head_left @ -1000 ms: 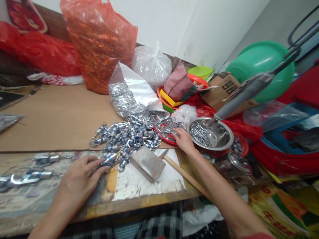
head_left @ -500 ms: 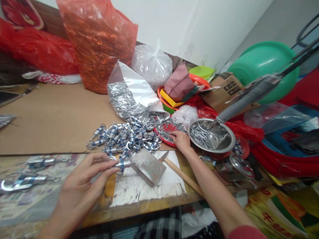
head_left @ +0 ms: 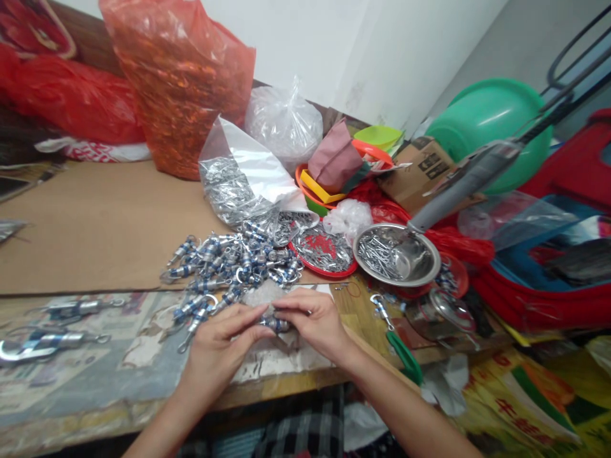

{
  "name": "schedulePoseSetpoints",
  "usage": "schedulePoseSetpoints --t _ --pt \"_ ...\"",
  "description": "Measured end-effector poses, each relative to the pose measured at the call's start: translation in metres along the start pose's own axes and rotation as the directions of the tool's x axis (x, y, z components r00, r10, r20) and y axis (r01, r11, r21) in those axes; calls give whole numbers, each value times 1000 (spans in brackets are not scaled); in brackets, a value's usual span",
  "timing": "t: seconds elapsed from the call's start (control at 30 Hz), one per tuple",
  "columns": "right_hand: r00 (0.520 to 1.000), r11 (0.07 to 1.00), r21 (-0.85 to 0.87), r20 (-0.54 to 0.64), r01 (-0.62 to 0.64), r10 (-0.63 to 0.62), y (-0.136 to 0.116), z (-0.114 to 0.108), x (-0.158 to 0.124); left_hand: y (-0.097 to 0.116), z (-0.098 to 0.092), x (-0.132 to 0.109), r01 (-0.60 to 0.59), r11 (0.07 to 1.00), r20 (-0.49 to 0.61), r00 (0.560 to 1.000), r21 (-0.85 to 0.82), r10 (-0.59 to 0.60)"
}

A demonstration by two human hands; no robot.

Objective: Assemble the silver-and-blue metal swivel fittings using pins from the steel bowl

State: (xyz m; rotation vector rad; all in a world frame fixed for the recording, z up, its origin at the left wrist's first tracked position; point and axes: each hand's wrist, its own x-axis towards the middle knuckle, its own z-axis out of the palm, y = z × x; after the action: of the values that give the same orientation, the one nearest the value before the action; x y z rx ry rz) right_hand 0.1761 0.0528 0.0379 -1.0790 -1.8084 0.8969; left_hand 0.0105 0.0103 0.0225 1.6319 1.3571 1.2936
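Observation:
Between the fingertips of my left hand is a small silver and blue metal fitting, held low over the edge of the work surface. My right hand is pinched closed against the same fitting from the right. Whatever its fingertips grip is too small and hidden to name. A grey metal block lies just behind both hands, mostly covered by them. Beyond it spreads a heap of silver and blue fittings with hooks and rings.
A red plate of small metal pins stands behind my right hand, beside a steel bowl of pins. A green-handled tool lies at the right edge. Larger fittings lie at left. Filled bags line the wall.
My right hand has come back from the red plate to meet my left hand. The left hand has moved right with the fitting, in front of the metal block.

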Motion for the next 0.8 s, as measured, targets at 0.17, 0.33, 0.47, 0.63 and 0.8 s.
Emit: schedulePoseSetpoints --t 0.17,0.33,0.47,0.63,0.8 --pt "957 898 348 -6 -269 289 -14 11 -12 1 -1 1 -57 998 -58 997 38 59" --pt "976 927 319 -33 -196 217 -23 11 -12 3 0 1 -124 991 -72 989 49 127" --pt "978 947 260 -38 -187 204 -28 11 -12 8 -2 1 -160 987 -46 986 18 161" --pt "986 969 184 -1 -164 167 -28 7 -14 9 -4 -1 -163 986 20 986 -20 163" --pt "1000 999 49 -11 -7 8 -28 3 -23 7 -4 -3 -67 997 21 997 -49 68"
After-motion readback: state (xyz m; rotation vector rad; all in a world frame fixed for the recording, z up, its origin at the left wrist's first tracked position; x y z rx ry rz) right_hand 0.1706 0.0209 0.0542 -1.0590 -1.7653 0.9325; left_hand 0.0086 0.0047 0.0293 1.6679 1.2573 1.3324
